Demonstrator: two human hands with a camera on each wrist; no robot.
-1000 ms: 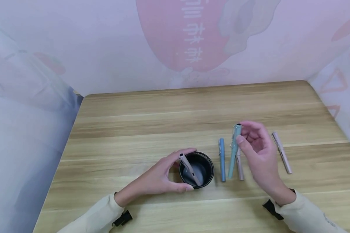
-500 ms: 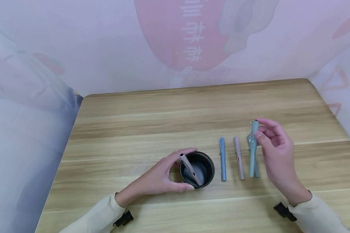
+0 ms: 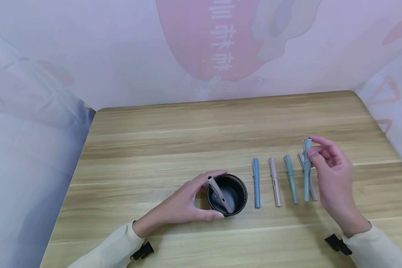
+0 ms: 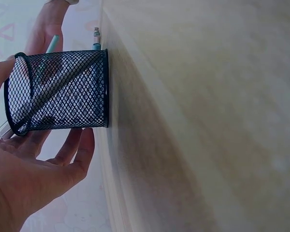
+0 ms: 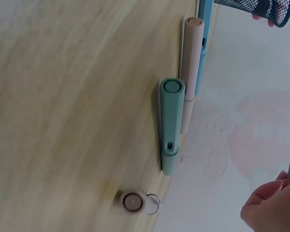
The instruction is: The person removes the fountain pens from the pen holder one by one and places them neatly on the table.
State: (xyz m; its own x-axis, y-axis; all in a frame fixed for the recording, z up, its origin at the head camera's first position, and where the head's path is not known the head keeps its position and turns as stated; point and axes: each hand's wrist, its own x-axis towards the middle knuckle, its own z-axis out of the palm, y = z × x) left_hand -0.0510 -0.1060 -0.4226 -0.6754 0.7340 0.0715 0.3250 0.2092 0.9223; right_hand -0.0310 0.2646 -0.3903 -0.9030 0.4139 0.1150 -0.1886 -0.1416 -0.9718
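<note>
In the head view my left hand (image 3: 184, 204) holds the black mesh pen holder (image 3: 242, 195), thumb on the near side and fingers on the far side. A pinkish-grey pen (image 3: 220, 195) leans inside it. Between thumb and fingers my right hand (image 3: 336, 178) pinches a pale green pen (image 3: 307, 178), clip end up. This pen hangs over another pinkish pen (image 3: 314, 191), partly covering it. To the left lie a green pen (image 3: 291, 182), a pinkish pen (image 3: 275, 184) and a blue pen (image 3: 256, 186), roughly parallel on the table. The left wrist view shows the upright holder's mesh wall (image 4: 63, 92) sideways.
The wood-grain table (image 3: 174, 141) ends at a pale printed curtain (image 3: 120, 56) behind and at both sides. A black clip-like piece (image 3: 142, 251) hangs at the left cuff, another (image 3: 338, 244) at the right.
My right hand has moved right with the pale green pen, passing above the pinkish and green pens to the rightmost pinkish one. The left hand and holder have stayed put.
</note>
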